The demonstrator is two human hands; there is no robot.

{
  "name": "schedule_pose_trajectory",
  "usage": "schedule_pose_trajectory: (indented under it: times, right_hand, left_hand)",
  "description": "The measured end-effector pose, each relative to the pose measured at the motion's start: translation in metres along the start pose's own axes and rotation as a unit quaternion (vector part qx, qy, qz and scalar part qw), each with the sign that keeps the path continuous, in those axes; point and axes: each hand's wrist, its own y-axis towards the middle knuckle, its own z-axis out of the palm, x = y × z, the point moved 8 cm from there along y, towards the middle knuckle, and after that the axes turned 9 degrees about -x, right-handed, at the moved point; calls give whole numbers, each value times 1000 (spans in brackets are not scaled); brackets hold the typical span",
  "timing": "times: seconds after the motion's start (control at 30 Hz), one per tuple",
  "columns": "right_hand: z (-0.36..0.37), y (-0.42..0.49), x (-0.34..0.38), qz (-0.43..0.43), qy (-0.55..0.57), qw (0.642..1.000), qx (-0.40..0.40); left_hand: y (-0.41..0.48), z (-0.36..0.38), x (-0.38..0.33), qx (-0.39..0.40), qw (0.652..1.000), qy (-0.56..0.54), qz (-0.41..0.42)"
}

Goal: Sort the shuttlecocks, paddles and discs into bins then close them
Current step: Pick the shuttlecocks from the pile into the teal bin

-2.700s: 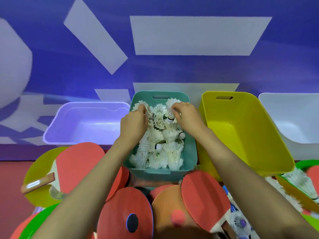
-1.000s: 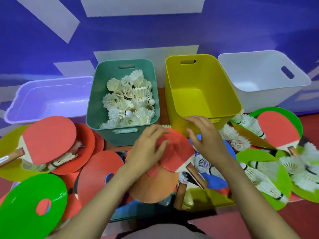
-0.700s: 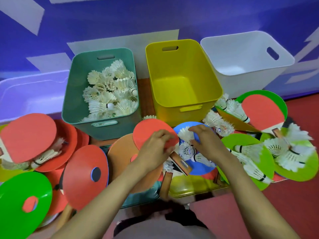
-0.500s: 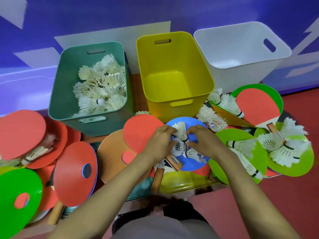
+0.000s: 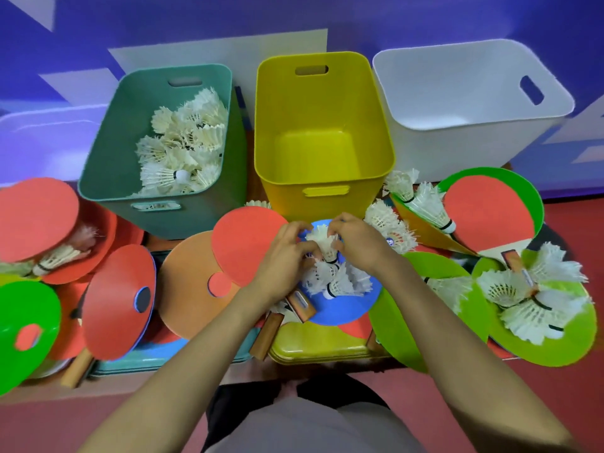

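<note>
Head view: one shuttlecock (image 5: 323, 244) stands out of a small heap of shuttlecocks (image 5: 341, 281) lying on a blue disc (image 5: 343, 310), just in front of the yellow bin (image 5: 322, 199). Both hands meet on it. The left hand (image 5: 282, 256) comes in from the left with its fingers (image 5: 295, 228) curled over the feathers, and the right hand (image 5: 359, 243) pinches the feathers from the other side, its fingers (image 5: 336, 223) bent close together. The cork end points down toward the heap.

Just left of the hands a red paddle (image 5: 246, 245) overlaps an orange disc (image 5: 186, 286); its handle (image 5: 300, 304) shows under the left wrist. Behind them a teal bin (image 5: 108, 155) holds a pile of white shuttlecocks (image 5: 186, 145). The yellow bin beside it shows a bare floor, and so does the white bin (image 5: 474, 145) on the right. A lavender bin (image 5: 42, 142) sits at the far left.

On the right, green discs (image 5: 555, 349) carry loose shuttlecocks (image 5: 529, 302), and a second red paddle (image 5: 487, 217) lies on another green disc. On the left are a red disc with a hole (image 5: 117, 302) and a bright green disc (image 5: 26, 308). A yellow lid (image 5: 320, 344) and a teal lid (image 5: 170, 356) lie flat under the pile, near the person.
</note>
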Motion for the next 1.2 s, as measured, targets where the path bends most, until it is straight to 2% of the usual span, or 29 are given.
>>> schedule_pose_trajectory:
  times: [0.13, 0.2, 0.27, 0.47, 0.6, 0.87, 0.97, 1.07, 1.2]
  right_hand:
    - [-27, -2, 0, -12, 36, 997, -66]
    - [-40, -7, 3, -28, 49, 993, -106]
    - [-48, -13, 9, -54, 61, 987, -137]
    - [-71, -28, 41, -133, 92, 968, -194]
    - [-86, -30, 76, -172, 115, 954, -219]
    - [-106, -2, 147, -195, 125, 934, -274]
    - [-110, 15, 172, -195, 126, 926, -297]
    - [-109, 39, 198, -181, 128, 927, -302]
    - [-93, 83, 221, -139, 97, 950, -261]
  left_hand:
    - [3, -27, 6, -91, 976, -167, -105]
    - [1, -37, 10, -109, 963, -202, -139]
    - [-4, -47, 12, -123, 958, -208, -152]
    - [-20, -101, 16, -179, 963, -172, -109]
    - [-32, -149, 27, -245, 956, -124, -109]
    - [-43, -227, 67, -357, 908, -164, -144]
    - [-39, -255, 93, -361, 918, -107, -127]
    - [-26, -273, 125, -329, 934, -55, -128]
    - [-4, -285, 161, -281, 950, 4, -134]
